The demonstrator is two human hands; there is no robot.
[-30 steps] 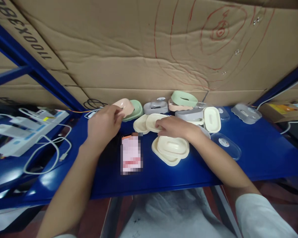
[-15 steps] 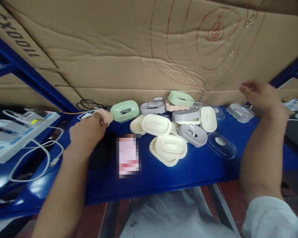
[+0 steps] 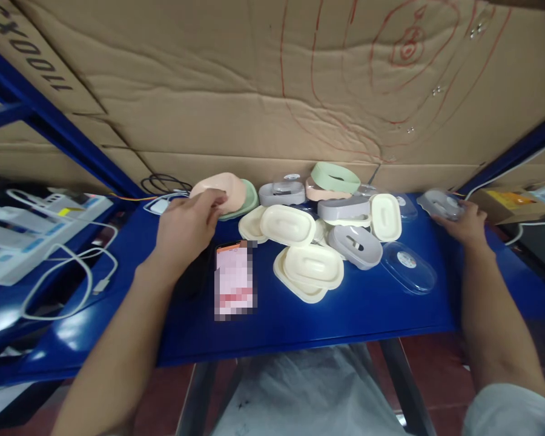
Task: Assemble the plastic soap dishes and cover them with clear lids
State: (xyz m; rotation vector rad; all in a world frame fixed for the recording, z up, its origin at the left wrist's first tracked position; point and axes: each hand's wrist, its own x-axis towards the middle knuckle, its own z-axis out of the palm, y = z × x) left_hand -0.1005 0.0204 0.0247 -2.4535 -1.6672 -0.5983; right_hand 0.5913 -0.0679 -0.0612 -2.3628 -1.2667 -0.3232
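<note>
With my left hand [image 3: 191,221] I pinch a peach soap dish part [image 3: 222,186], tilted above and partly over a pale green soap dish [image 3: 251,198] at the back left. At the far right my right hand [image 3: 469,223] has its fingers closed around the near end of a grey soap dish [image 3: 438,203] on the blue table. Several cream oval trays [image 3: 288,224] lie in the middle. Around them are grey dish shells [image 3: 355,246], a green ring-shaped shell [image 3: 335,176] resting on a peach one, and a clear oval lid [image 3: 407,266].
A phone with a blurred screen [image 3: 234,281] lies near the left middle of the blue table [image 3: 367,315]. White power strips [image 3: 40,242] and cables are at the left. Cardboard [image 3: 186,91] walls off the back. A small box [image 3: 511,206] stands at the right.
My left hand moved right and brought the peach part over the green dish. My right hand came down from the air onto the grey soap dish.
</note>
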